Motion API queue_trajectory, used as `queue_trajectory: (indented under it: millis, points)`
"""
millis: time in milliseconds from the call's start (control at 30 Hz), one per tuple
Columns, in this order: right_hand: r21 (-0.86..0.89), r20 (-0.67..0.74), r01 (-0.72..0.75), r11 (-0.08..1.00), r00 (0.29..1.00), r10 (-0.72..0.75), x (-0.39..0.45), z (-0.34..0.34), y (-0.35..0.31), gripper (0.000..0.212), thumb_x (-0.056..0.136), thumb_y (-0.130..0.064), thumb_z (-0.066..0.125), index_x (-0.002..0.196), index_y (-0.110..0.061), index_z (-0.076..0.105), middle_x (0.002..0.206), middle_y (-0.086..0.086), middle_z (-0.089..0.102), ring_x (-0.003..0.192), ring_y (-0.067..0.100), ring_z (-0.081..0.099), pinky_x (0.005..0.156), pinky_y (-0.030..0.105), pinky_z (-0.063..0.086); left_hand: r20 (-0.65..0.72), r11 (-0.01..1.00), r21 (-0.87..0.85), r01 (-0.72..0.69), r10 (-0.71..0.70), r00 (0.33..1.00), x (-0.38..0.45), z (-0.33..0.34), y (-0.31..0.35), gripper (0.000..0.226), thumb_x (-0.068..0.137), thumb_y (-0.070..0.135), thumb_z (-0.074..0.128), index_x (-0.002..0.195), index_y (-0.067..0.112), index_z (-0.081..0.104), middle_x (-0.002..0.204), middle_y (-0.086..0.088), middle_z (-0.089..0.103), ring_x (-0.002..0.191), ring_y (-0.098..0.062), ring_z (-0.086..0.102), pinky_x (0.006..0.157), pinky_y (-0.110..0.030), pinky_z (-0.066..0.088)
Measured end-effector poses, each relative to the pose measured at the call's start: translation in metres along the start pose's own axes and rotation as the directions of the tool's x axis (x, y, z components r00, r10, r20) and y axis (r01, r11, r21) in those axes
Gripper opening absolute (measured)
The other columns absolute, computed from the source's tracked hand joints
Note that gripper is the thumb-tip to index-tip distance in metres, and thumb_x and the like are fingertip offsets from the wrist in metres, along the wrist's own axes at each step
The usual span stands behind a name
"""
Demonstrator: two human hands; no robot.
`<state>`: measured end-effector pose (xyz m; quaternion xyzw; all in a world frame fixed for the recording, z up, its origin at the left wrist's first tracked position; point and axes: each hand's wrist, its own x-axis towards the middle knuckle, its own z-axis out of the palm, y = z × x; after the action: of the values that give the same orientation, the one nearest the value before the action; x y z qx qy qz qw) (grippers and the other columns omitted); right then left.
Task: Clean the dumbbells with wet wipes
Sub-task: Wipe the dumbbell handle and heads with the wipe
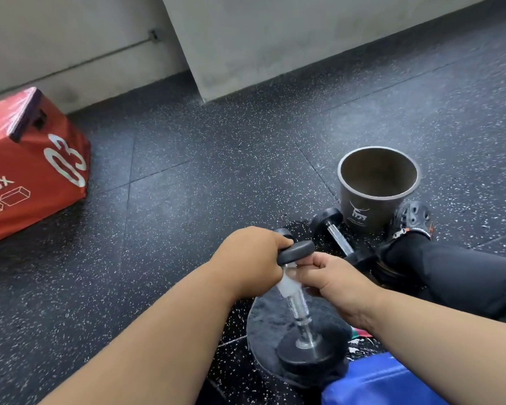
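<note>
A dumbbell (300,311) with black heads and a knurled chrome handle stands on end on a dark cloth (268,320) on the floor. My left hand (251,258) grips its upper head. My right hand (330,277) is closed on a white wet wipe (288,285) wrapped round the top of the handle. A second dumbbell (338,233) lies flat on the floor just behind, beside the bucket.
A grey bucket (376,194) stands open at the right, next to my black-trousered leg and black clog (412,219). A red plyo box (32,165) sits at the left by the concrete wall. Something blue (371,381) lies at the bottom right on speckled rubber flooring.
</note>
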<state>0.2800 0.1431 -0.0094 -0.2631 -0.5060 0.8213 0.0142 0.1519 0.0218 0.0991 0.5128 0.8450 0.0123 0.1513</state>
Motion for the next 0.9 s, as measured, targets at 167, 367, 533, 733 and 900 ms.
queue_trajectory:
  millis: [167, 367, 533, 733, 900]
  points:
    - [-0.139, 0.058, 0.051, 0.989, 0.997, -0.043, -0.005, 0.004, 0.001, 0.016, 0.101, -0.024, 0.071, 0.105, -0.013, 0.081, 0.091, -0.002, 0.081, 0.077, 0.005, 0.071, 0.072, 0.019, 0.052, 0.012, 1.000, 0.004, 0.026, -0.026, 1.000, -0.001, -0.001, 0.005, 0.039, 0.082, 0.024, 0.063, 0.118, 0.037, 0.072, 0.093, 0.006, 0.076, 0.091, -0.022, 0.068, 0.080, -0.035, 0.057]
    - [-0.238, 0.142, 0.087, 0.967, 0.988, -0.054, 0.003, 0.009, 0.004, 0.018, 0.103, -0.026, 0.069, 0.119, -0.020, 0.077, 0.111, 0.001, 0.081, 0.108, 0.015, 0.074, 0.102, 0.038, 0.054, 0.020, 0.998, 0.028, 0.061, -0.061, 0.998, -0.002, 0.000, 0.007, 0.039, 0.080, 0.026, 0.065, 0.117, 0.039, 0.072, 0.087, 0.007, 0.073, 0.085, -0.022, 0.066, 0.076, -0.033, 0.056]
    - [-0.235, 0.205, 0.089, 0.968, 0.978, -0.040, 0.010, 0.016, 0.004, 0.015, 0.103, -0.015, 0.069, 0.115, -0.023, 0.074, 0.101, -0.009, 0.081, 0.100, 0.004, 0.073, 0.097, 0.031, 0.054, 0.042, 0.996, 0.010, 0.088, -0.088, 0.995, -0.006, -0.001, 0.003, 0.035, 0.080, 0.027, 0.066, 0.111, 0.041, 0.072, 0.084, 0.008, 0.072, 0.083, -0.020, 0.065, 0.071, -0.031, 0.052]
    - [-0.219, 0.238, 0.078, 0.973, 0.971, -0.024, 0.018, 0.020, 0.005, 0.016, 0.103, -0.011, 0.066, 0.103, -0.024, 0.076, 0.087, -0.016, 0.079, 0.085, -0.007, 0.070, 0.084, 0.018, 0.050, 0.109, 0.961, -0.210, 0.178, -0.158, 0.981, -0.017, -0.010, -0.007, 0.049, 0.073, 0.039, 0.068, 0.121, 0.048, 0.073, 0.092, 0.015, 0.077, 0.083, -0.009, 0.069, 0.079, -0.030, 0.058]
    - [-0.291, 0.188, 0.118, 0.949, 0.980, -0.064, 0.018, 0.022, 0.012, 0.012, 0.096, -0.034, 0.075, 0.102, -0.023, 0.078, 0.090, -0.014, 0.079, 0.087, 0.000, 0.068, 0.091, 0.028, 0.051, 0.284, 0.680, -0.645, 0.349, -0.210, 0.935, -0.007, 0.002, -0.030, 0.065, 0.074, 0.060, 0.076, 0.136, 0.042, 0.071, 0.119, 0.018, 0.078, 0.111, -0.002, 0.072, 0.111, -0.035, 0.051]
